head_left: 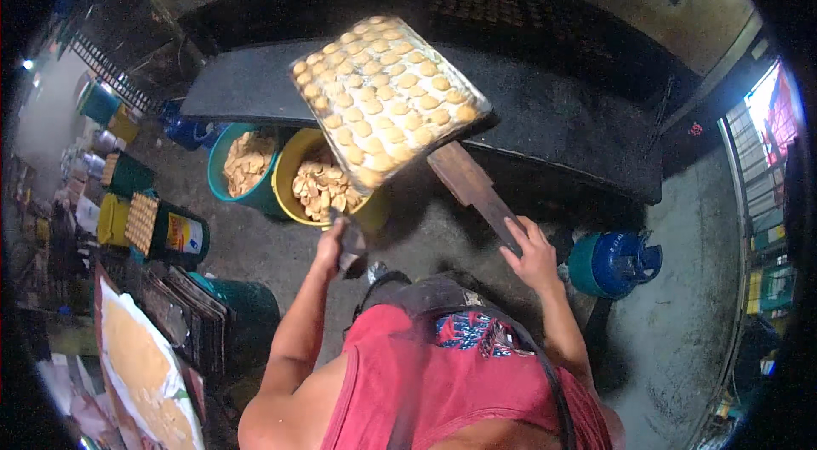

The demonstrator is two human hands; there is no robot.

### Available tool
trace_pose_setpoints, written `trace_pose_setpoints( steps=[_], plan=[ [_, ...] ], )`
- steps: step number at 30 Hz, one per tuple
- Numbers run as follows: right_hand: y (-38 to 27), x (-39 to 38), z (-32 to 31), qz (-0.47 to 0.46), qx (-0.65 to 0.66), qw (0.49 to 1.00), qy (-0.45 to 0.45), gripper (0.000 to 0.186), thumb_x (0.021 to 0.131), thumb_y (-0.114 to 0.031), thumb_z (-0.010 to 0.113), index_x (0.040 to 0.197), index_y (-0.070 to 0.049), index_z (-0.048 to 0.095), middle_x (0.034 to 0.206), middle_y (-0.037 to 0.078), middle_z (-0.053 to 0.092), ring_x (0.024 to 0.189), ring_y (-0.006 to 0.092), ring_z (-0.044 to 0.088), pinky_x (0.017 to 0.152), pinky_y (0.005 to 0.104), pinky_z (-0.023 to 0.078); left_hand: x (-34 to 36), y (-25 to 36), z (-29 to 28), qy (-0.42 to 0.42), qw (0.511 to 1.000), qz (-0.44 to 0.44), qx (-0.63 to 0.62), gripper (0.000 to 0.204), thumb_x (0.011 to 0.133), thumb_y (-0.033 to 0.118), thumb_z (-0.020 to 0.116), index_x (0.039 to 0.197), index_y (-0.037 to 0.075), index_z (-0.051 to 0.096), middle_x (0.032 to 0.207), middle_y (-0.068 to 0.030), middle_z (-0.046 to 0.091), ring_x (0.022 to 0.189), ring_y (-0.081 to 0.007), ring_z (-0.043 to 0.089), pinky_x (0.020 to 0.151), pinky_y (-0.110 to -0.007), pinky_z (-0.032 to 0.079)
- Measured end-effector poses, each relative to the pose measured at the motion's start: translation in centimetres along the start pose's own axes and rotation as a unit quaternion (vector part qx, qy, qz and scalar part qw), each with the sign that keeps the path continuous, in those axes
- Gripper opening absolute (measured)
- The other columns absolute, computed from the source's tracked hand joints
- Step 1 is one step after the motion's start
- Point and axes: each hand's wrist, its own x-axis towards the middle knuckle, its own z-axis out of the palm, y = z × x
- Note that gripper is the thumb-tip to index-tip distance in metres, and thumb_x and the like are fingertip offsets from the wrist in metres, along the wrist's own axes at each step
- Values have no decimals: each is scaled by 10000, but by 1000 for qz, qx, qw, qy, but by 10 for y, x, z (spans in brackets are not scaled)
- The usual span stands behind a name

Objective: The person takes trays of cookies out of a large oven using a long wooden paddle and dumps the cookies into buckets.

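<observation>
A square baking tray of round golden biscuits (387, 101) lies tilted on the head of a wooden peel, in front of a dark oven ledge (562, 118). Around the handle of that wooden peel (477, 186) my right hand (536, 258) is closed. My left hand (334, 244) grips a dark, folded cloth-like pad (351, 247), just below the tray's near corner and apart from it. Under the tray's left side stand a yellow bucket (285, 186) and a teal bucket (218, 167), both holding loose biscuits.
A blue gas cylinder (619, 264) stands on the floor to the right. Stacked dark trays (191, 309) lean at the left, near a board with a sheet of dough (140, 356). Farther left, a biscuit-covered tray (142, 223) rests against a dark green bucket (191, 237).
</observation>
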Motion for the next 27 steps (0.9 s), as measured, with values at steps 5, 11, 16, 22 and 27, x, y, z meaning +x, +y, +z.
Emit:
trace_pose_setpoints(
  steps=[5,11,16,22,27],
  plan=[
    [24,-8,-21,-16,5,1000,-8,583,735,-201,714,1285,-152,526,1240,142,525,1096,341,547,875,396,483,12,55,-48,124,985,99,-73,477,922,517,470,1024,77,623,900,-55,665,782,-216,639,727,-354,521],
    [44,-18,-32,30,16,997,-62,633,732,-225,723,1320,-158,500,1234,137,539,1090,314,547,896,397,471,37,119,-86,163,977,136,-24,524,940,529,417,1129,77,600,1030,-61,647,917,-224,624,817,-381,506],
    [38,-14,-34,59,49,995,-69,708,707,-214,741,1348,-118,458,1184,158,568,1047,332,570,881,404,478,65,155,-99,72,988,139,4,538,943,527,406,1162,67,579,1046,-78,647,937,-230,621,844,-376,490],
    [20,-11,-17,158,39,983,-84,762,639,-228,771,1321,-83,465,1141,179,606,1041,355,588,879,413,480,23,164,-14,61,984,56,159,510,941,490,435,1149,47,577,1041,-97,656,904,-228,636,809,-361,497],
    [3,11,-13,201,61,976,-60,671,608,-219,760,1226,-69,542,1137,165,623,1035,328,607,876,407,489,8,108,-8,72,987,140,-22,386,915,328,568,1147,19,570,994,-102,666,840,-204,657,754,-341,533]
  ],
)
